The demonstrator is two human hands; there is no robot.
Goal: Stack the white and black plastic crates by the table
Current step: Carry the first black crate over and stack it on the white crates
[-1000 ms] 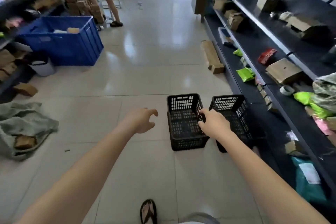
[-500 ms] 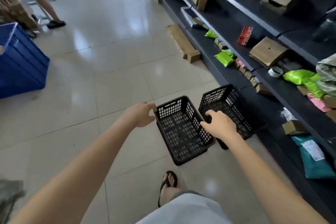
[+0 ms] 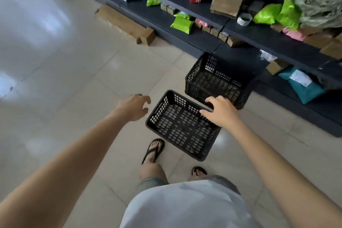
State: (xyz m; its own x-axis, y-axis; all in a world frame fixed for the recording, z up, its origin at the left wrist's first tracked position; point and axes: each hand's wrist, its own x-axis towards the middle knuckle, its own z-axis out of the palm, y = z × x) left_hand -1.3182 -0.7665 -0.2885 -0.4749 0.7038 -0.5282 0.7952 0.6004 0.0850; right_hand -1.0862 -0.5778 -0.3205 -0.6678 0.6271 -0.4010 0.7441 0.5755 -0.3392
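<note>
Two empty black lattice crates stand on the tiled floor beside a dark shelf unit. The near crate (image 3: pixel 181 129) sits just in front of my feet. The far crate (image 3: pixel 218 79) stands behind it, against the shelf base. My right hand (image 3: pixel 221 112) lies on the near crate's far right corner, thumb inside the rim and fingers curled over it. My left hand (image 3: pixel 134 106) hovers open a little left of that crate's left rim, apart from it. No white crate is in view.
The dark shelf unit (image 3: pixel 203 15) runs along the right, loaded with green bags, small cartons and a red box. A long cardboard box (image 3: pixel 124 24) lies on the floor by its base, a teal parcel (image 3: pixel 303 87) on the lowest shelf. My sandalled foot (image 3: pixel 153 149) is beside the near crate.
I have stepped closer and the view has tipped down and turned right. My right hand stays on the near crate's rim. My left hand remains open beside its left rim.
</note>
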